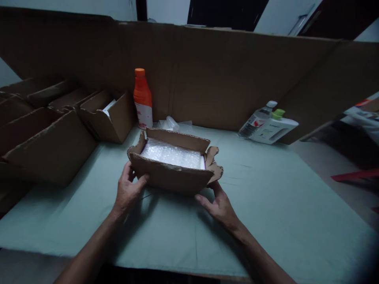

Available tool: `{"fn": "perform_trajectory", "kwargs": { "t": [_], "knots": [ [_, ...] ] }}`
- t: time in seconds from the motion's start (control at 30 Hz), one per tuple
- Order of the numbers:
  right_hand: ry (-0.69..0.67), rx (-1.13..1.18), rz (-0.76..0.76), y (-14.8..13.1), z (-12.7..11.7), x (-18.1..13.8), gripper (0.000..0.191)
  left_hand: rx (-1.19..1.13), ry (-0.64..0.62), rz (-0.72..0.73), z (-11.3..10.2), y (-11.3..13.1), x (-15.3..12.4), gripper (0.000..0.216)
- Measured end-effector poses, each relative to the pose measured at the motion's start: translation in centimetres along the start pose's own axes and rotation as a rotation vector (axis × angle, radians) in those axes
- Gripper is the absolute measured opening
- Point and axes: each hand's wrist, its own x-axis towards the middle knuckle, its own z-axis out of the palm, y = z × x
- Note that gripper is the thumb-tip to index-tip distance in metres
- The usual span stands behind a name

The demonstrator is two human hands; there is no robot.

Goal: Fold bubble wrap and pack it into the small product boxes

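Observation:
A small open cardboard box sits on the pale green tabletop in front of me, with bubble wrap filling its inside. My left hand grips the box's near left corner, thumb on its front wall. My right hand rests at the box's near right corner, fingers curled against its lower edge. All flaps of the box stand open.
An orange bottle stands behind the box. Two white bottles lie at the back right. Several open cardboard boxes crowd the left side. A tall cardboard sheet walls off the back. Crumpled clear plastic lies beside the orange bottle.

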Motion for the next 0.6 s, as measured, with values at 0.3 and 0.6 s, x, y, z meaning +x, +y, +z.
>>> {"fn": "perform_trajectory", "kwargs": {
  "t": [0.3,0.6],
  "knots": [
    [0.412,-0.096,0.023,0.3,-2.4,-0.5,0.029,0.102,-0.071,0.171,3.5,0.9,-5.4,0.065],
    [-0.026,0.018,-0.115,-7.1,8.2,5.4,0.046,0.118,0.401,0.075,-7.6,3.3,-5.2,0.057]
  ]
}}
